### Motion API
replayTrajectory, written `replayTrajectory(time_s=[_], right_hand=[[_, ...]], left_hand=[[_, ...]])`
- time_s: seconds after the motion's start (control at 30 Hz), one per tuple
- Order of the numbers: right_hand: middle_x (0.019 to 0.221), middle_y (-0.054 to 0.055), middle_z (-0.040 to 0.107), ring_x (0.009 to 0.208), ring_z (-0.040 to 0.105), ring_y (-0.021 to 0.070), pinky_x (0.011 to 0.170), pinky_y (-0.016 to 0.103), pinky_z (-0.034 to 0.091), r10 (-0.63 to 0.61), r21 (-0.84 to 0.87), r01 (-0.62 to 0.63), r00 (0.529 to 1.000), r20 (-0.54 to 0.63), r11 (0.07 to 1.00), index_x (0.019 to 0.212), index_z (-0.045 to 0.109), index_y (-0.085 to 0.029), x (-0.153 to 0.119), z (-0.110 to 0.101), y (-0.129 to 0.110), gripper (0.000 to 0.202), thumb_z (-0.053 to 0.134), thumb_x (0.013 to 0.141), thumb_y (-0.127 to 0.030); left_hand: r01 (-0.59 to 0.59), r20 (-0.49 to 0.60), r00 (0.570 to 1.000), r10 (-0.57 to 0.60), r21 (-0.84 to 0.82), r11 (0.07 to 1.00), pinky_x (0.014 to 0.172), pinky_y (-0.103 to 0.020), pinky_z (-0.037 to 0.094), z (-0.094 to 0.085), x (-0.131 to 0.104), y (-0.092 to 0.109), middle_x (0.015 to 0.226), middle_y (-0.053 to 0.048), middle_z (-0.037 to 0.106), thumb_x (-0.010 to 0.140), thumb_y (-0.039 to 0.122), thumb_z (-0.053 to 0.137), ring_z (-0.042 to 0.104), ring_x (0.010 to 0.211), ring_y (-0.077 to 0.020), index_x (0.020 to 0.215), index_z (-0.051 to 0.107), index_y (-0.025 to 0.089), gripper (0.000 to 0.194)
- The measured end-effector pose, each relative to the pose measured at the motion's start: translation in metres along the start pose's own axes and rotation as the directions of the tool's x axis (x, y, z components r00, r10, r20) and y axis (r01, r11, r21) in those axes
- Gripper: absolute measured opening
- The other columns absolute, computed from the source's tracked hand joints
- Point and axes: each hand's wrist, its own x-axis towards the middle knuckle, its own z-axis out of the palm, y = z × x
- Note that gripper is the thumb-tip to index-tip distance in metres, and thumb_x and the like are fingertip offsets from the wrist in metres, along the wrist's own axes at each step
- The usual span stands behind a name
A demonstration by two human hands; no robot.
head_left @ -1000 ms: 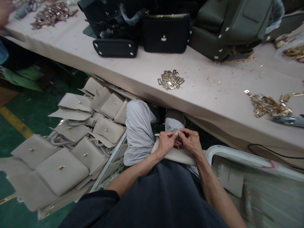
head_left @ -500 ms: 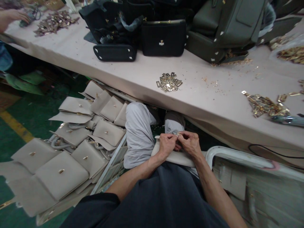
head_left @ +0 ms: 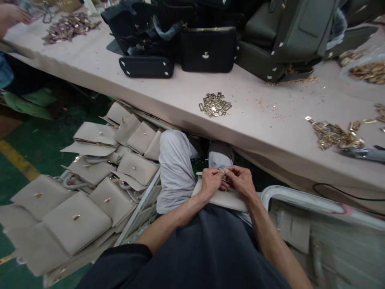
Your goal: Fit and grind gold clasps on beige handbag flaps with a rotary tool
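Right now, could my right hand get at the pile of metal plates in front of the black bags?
Probably yes: your right hand is busy over the beige bag, so it would have to break off, but nothing visible blocks the way to the metal plates.

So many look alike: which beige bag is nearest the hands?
The beige bag on the lap, under the left hand and right hand; other beige bags lie off it.

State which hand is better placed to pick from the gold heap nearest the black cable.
Probably the right hand: it lies nearer that gold heap. The left hand is farther off, beyond the right. Both are busy together over the beige bag, so either would first have to break off.
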Motion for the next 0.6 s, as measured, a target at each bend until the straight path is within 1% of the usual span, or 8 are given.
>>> replayTrajectory(time_s=[0.1, 0.17, 0.2, 0.27, 0.37, 0.43, 0.53, 0.6], right_hand=[[0.070, 0.005, 0.068, 0.060, 0.059, 0.0167, 0.056, 0.026, 0.046, -0.063, -0.040, 0.062, 0.997, -0.037, 0.997, 0.093, 0.079, -0.015, 0.000, -0.002, 0.003, 0.039, 0.074, 0.085, -0.052], [0.079, 0.005, 0.072, 0.066, 0.062, 0.0175, 0.062, 0.027, 0.049, -0.134, -0.057, 0.131, 0.989, -0.059, 0.990, 0.095, 0.079, -0.016, 0.000, -0.003, 0.003, 0.036, 0.072, 0.088, -0.051], [0.083, 0.006, 0.073, 0.070, 0.064, 0.0179, 0.065, 0.028, 0.051, -0.174, -0.068, 0.170, 0.982, -0.070, 0.983, 0.096, 0.079, -0.017, 0.000, -0.003, 0.003, 0.034, 0.072, 0.089, -0.050], [0.087, 0.006, 0.074, 0.075, 0.066, 0.0186, 0.071, 0.030, 0.053, -0.257, -0.098, 0.249, 0.963, -0.086, 0.964, 0.097, 0.079, -0.019, -0.001, -0.002, 0.000, 0.030, 0.070, 0.091, -0.047], [0.091, 0.006, 0.074, 0.080, 0.067, 0.0193, 0.076, 0.030, 0.053, -0.338, -0.113, 0.329, 0.938, -0.076, 0.938, 0.095, 0.079, -0.019, -0.003, 0.000, -0.004, 0.026, 0.069, 0.092, -0.043], [0.092, 0.007, 0.073, 0.081, 0.066, 0.0196, 0.074, 0.030, 0.052, -0.308, -0.084, 0.302, 0.949, -0.068, 0.950, 0.094, 0.079, -0.018, -0.003, 0.002, -0.004, 0.027, 0.070, 0.090, -0.043], [0.084, 0.007, 0.072, 0.070, 0.063, 0.0185, 0.064, 0.029, 0.050, -0.104, 0.015, 0.104, 0.993, -0.053, 0.994, 0.094, 0.079, -0.016, 0.000, 0.003, 0.000, 0.033, 0.076, 0.084, -0.047], [0.077, 0.007, 0.071, 0.062, 0.059, 0.0168, 0.058, 0.028, 0.047, 0.032, 0.087, -0.029, 0.999, -0.034, 0.996, 0.092, 0.079, -0.013, 0.004, 0.004, 0.004, 0.037, 0.079, 0.077, -0.048]], left_hand=[[-0.003, 0.134, 0.991, 0.009, -0.041, 0.999, 0.053, -0.029, 0.064, -0.006, -0.002, 0.003, 0.077, -0.013, 0.076, 0.085, 0.041, 0.076, 0.076, 0.062, -0.0248, 0.098, 0.077, 0.007, 0.036], [-0.030, 0.255, 0.966, 0.044, -0.060, 0.998, 0.059, -0.031, 0.066, -0.010, -0.002, 0.006, 0.095, -0.014, 0.078, 0.084, 0.045, 0.077, 0.078, 0.073, -0.0252, 0.115, 0.076, 0.010, 0.046], [-0.053, 0.305, 0.950, 0.070, -0.062, 0.997, 0.061, -0.032, 0.066, -0.012, -0.002, 0.007, 0.100, -0.014, 0.078, 0.084, 0.047, 0.077, 0.079, 0.077, -0.0256, 0.119, 0.075, 0.012, 0.049], [-0.103, 0.370, 0.922, 0.117, -0.057, 0.993, 0.066, -0.032, 0.067, -0.016, 0.000, 0.008, 0.099, -0.012, 0.078, 0.086, 0.047, 0.076, 0.079, 0.081, -0.0262, 0.121, 0.074, 0.012, 0.049], [-0.119, 0.361, 0.923, 0.132, -0.058, 0.991, 0.070, -0.032, 0.067, -0.017, 0.001, 0.007, 0.086, -0.010, 0.078, 0.086, 0.042, 0.074, 0.079, 0.077, -0.0251, 0.112, 0.076, 0.010, 0.041], [-0.103, 0.315, 0.942, 0.113, -0.048, 0.994, 0.066, -0.029, 0.066, -0.015, 0.000, 0.005, 0.077, -0.010, 0.076, 0.087, 0.038, 0.073, 0.077, 0.069, -0.0233, 0.102, 0.076, 0.009, 0.033], [-0.096, 0.246, 0.965, 0.093, 0.000, 0.995, 0.056, -0.026, 0.063, -0.011, -0.005, 0.002, 0.070, -0.010, 0.074, 0.089, 0.034, 0.071, 0.075, 0.060, -0.0210, 0.086, 0.073, 0.010, 0.025], [-0.097, 0.219, 0.972, 0.091, 0.019, 0.995, 0.052, -0.024, 0.061, -0.009, -0.008, 0.000, 0.071, -0.010, 0.075, 0.090, 0.031, 0.069, 0.074, 0.057, -0.0202, 0.082, 0.072, 0.010, 0.022]])
